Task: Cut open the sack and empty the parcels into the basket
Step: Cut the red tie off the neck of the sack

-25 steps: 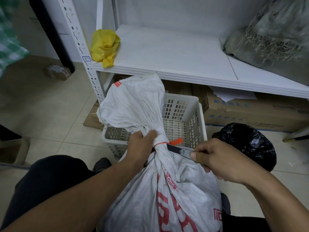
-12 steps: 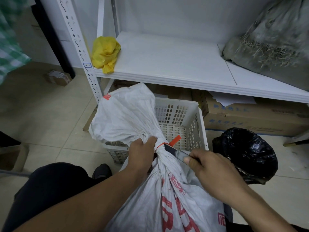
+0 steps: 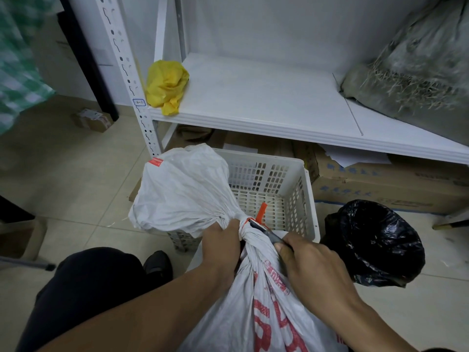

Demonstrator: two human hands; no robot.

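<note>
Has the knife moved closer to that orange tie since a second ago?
Yes. The knife in the right hand has slid in toward the sack neck; its tip now touches the orange tie.

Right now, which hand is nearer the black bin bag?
Right. The right hand holds the knife at the sack neck, just beside the black bin bag. The left hand grips the neck on the far side.

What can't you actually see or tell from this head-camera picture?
- Parcels: hidden inside the tied white sack.
- Knife handle: covered by the right hand.
- Whether the orange tie is cut: too small.
- Basket near wall: behind the sack top that the left hand grips.
</note>
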